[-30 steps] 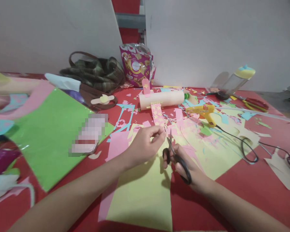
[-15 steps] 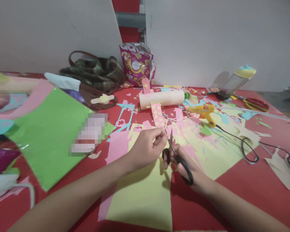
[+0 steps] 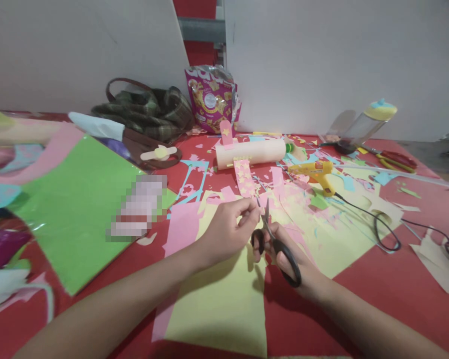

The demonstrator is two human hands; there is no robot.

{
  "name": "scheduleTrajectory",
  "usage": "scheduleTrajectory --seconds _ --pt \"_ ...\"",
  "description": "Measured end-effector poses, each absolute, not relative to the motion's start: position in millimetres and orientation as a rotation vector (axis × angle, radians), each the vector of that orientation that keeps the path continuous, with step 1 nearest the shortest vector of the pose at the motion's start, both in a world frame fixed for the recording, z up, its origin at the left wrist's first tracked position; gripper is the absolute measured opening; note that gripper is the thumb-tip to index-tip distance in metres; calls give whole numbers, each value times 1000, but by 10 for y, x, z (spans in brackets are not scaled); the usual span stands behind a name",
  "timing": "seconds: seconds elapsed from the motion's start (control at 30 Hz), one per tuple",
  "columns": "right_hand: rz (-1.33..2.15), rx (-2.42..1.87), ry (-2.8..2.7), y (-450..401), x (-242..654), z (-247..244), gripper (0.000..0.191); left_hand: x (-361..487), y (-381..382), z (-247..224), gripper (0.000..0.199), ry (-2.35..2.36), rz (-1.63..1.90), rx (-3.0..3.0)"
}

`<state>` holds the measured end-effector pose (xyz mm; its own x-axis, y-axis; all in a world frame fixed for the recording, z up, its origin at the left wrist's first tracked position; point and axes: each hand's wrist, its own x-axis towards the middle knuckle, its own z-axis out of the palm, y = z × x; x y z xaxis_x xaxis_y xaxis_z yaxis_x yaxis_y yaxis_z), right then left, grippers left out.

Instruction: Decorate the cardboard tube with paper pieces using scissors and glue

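Observation:
My right hand [image 3: 280,254] grips black-handled scissors [image 3: 287,262], its fingers in the loops and the blades pointing up and slightly parted. Just left of the blades, my left hand [image 3: 234,227] is pinched at thumb and forefinger around something too small to make out. Both hands are above a yellow sheet [image 3: 217,309] that overlaps a pink sheet [image 3: 181,224]. Beyond them lies a cream paper tube [image 3: 262,153] with a pink star-dotted strip [image 3: 245,178] at its front and a pink tab [image 3: 226,134] standing at its back.
Yellow glue gun [image 3: 316,172] with a black cord lies right of the tube. A green sheet [image 3: 75,214] is on the left. A snack bag [image 3: 211,97], dark plaid cloth [image 3: 149,112], clear bottle [image 3: 366,129] and pliers [image 3: 392,162] sit behind. Paper scraps cover the red table [image 3: 366,319].
The scissors' blades have spread slightly wider, and their lower handle has shifted a little to the right. My left hand has barely moved.

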<state>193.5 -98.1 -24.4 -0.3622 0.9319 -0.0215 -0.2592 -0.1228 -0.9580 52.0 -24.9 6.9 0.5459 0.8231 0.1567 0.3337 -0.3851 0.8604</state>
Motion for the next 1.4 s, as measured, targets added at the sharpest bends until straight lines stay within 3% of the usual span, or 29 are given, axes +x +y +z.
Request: scheduleTrajectory --seconds 1.4 --pt "1567 -852 -1255 -978 1908 -248 32 547 -299 97 22 888 785 1752"
